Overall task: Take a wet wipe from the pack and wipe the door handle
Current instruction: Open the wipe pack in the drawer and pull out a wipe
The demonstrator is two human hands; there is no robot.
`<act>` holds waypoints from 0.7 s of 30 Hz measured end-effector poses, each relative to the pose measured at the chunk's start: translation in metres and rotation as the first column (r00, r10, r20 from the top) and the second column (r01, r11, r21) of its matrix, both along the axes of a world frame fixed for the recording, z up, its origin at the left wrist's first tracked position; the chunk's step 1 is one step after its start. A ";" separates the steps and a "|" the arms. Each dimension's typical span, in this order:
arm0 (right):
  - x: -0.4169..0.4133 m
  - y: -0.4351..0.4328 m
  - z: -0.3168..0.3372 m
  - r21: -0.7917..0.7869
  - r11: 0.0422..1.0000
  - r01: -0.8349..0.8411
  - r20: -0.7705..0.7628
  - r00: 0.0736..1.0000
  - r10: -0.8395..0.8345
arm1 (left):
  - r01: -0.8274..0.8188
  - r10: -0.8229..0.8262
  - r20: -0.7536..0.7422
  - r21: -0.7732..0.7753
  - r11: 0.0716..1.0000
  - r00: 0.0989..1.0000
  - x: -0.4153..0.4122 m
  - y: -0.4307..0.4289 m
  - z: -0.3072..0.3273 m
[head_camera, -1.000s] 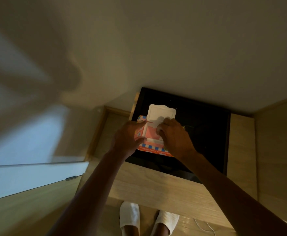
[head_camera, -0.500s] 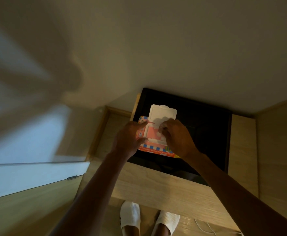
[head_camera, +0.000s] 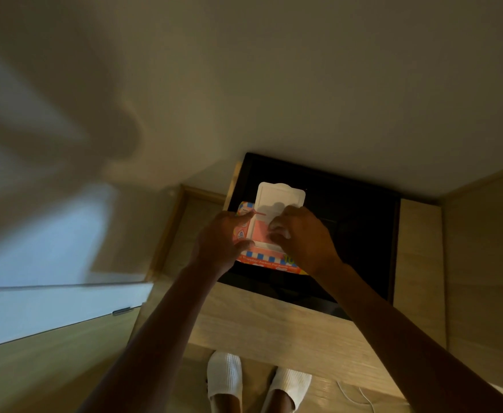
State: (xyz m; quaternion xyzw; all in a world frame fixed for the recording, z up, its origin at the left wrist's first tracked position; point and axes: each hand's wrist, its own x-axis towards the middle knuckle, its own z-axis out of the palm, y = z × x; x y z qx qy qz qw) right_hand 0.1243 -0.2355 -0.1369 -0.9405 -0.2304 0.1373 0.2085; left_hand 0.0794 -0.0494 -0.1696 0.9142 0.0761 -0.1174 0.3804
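While the left hand (head_camera: 225,238) stays clamped on the left side of the wet-wipe pack (head_camera: 266,262), thumb across the front & fingers curled round the edge, the right hand (head_camera: 299,236) has slid a bit lower over the opening vs. half a sec ago. Its fingertips (head_camera: 278,232) are now bunched together right at the slot under the raised white flap (head_camera: 280,196), which stands open toward the far side. Looks like a pinch on the top wipe, but can't tell for sure: the fingers hide the slot & no wipe shows clear of the pack yet.

Pack sits on the black panel (head_camera: 360,222) set into the wooden desk (head_camera: 274,320), near that panel's left edge, same spot as a sec ago. So the hold-down is working; pack hasn't shifted.

Meaning for the task: flap is open, step in hand is the pull. Probably still early, since no wipe is out. Door handle isn't visible in this view, so the wiping part comes after a turn away from the desk.

Risk, imo: several wipes drag out together, or the pack lifts if the left hand's grip eases.
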 end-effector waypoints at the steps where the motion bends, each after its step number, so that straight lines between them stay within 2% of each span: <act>1: 0.000 0.001 0.000 -0.003 1.000 0.000 0.013 1.000 0.000 | 0.001 -0.001 0.001 0.002 1.000 1.000 0.000 0.000 0.000; 10: -0.001 0.008 -0.002 -0.155 0.986 -0.062 0.032 0.997 0.068 | 0.006 -0.005 0.012 -0.016 1.000 1.000 -0.001 -0.001 -0.003; 17: -0.003 0.005 -0.007 -0.053 0.999 0.008 0.035 0.999 -0.006 | -0.028 0.028 0.002 -0.025 0.999 1.000 -0.002 -0.002 -0.003; 21: 0.001 0.000 -0.010 0.023 0.998 0.064 -0.047 0.997 -0.063 | -0.035 0.035 0.005 -0.025 0.999 0.999 -0.002 -0.002 0.000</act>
